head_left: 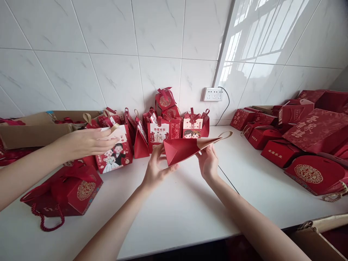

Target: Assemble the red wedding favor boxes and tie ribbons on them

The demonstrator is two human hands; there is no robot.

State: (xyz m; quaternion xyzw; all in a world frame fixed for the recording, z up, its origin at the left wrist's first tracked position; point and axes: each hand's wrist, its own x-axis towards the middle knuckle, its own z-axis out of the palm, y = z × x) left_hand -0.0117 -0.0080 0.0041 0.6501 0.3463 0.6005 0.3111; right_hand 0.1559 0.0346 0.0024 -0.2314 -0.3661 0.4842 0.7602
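Observation:
Both my hands hold a flat, folded red paper gift box [185,148] with a beige handle loop, above the white tabletop [174,206]. My left hand [155,169] pinches its lower left edge. My right hand [208,163] grips it from below on the right side. Another person's hand [87,143] reaches in from the left and rests on the top of a red and white gift box printed with a cartoon couple [115,155].
Several assembled red gift boxes [165,123] stand along the tiled wall. A red box with a rope handle [73,190] lies at the front left. Flat red boxes [304,141] are piled on the right. Cardboard cartons sit at the left [32,132] and lower right [318,239]. A wall socket [212,94] has a cable.

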